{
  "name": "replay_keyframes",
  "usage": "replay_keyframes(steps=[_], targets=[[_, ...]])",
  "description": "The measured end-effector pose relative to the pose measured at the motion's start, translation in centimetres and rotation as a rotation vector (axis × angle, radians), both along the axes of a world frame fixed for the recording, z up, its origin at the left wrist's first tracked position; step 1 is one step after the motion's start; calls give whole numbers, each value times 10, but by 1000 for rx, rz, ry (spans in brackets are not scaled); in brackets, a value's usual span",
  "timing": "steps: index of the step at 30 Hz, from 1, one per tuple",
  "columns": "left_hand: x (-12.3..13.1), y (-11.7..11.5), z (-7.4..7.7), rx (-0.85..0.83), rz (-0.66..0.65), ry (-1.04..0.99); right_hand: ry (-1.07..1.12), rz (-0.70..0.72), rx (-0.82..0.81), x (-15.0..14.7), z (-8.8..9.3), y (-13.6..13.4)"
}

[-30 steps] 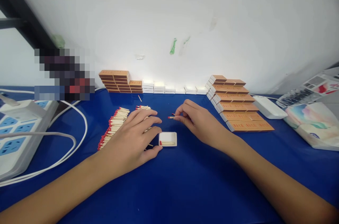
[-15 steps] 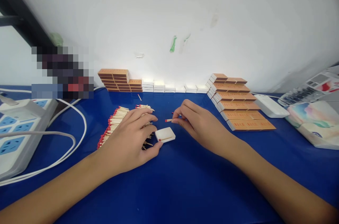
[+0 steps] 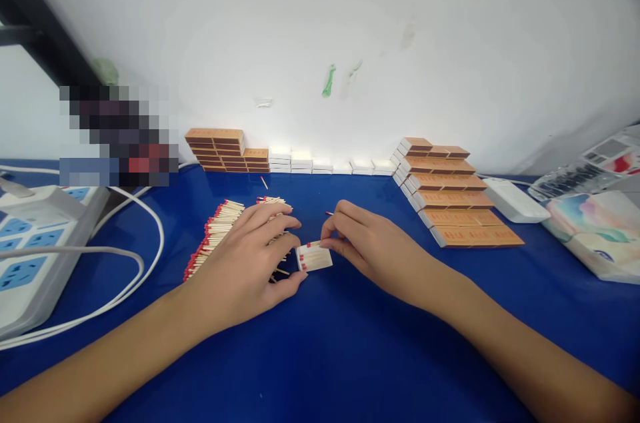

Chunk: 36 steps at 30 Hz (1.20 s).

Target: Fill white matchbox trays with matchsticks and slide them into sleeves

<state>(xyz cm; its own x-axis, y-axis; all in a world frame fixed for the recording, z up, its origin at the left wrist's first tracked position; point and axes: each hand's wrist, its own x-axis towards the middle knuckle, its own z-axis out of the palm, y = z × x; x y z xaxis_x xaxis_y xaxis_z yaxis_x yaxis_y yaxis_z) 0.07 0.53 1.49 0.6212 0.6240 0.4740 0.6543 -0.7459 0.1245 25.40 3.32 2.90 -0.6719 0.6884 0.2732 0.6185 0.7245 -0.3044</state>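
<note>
Here we are at the white, shallow, open cardboard tray, sitting at the centre of the blue tabletop, right between the hands! The left hand is at its left end, thumb at the near corner, fingers at the far one, spread with the tray between them; whether they squeeze it, I can't tell. The right hand has thumb and forefinger pinched together on a pale wooden match with a red head, held over the tray's far edge, head pointing left. Another red-tipped match pokes out beyond those fingers, mostly hidden.

Inside the tray, pale sticks lie crosswise, red heads bunched at the left. Left of it, partly under the left hand, spreads a big heap of red-headed matches.

And the lettering? Reddish characters run along the stepped orange-brown matchboxes at right, too small to read; the pastel tissue pack carries a blue mark, also unreadable.
</note>
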Motion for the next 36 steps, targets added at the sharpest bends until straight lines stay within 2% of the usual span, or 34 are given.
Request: replay_keyframes(steps=[5,10,15,18,21,27,32,36], targets=[[1,1,-1,15,-9,-12,-53,52,-3,-5,-7,-4],[0,1,-1,16,-14,-13,-129,39,67,-13,-14,-7],[0,1,-1,6,-16,-14,-105,24,67,-9,-8,-7],[0,0,-1,-9,-25,-17,-55,-50,59,3,0,1],[1,-1,-1,-36,-44,-27,-75,-185,38,17,1,15],[8,-12,-1,-67,-119,-50,-66,-311,-157,25,-18,38],[14,-19,-5,-88,-155,-37,19,-330,-165,3,-21,57],[14,-21,-7,-93,-163,-18,21,-419,-185,-44,-8,81]])
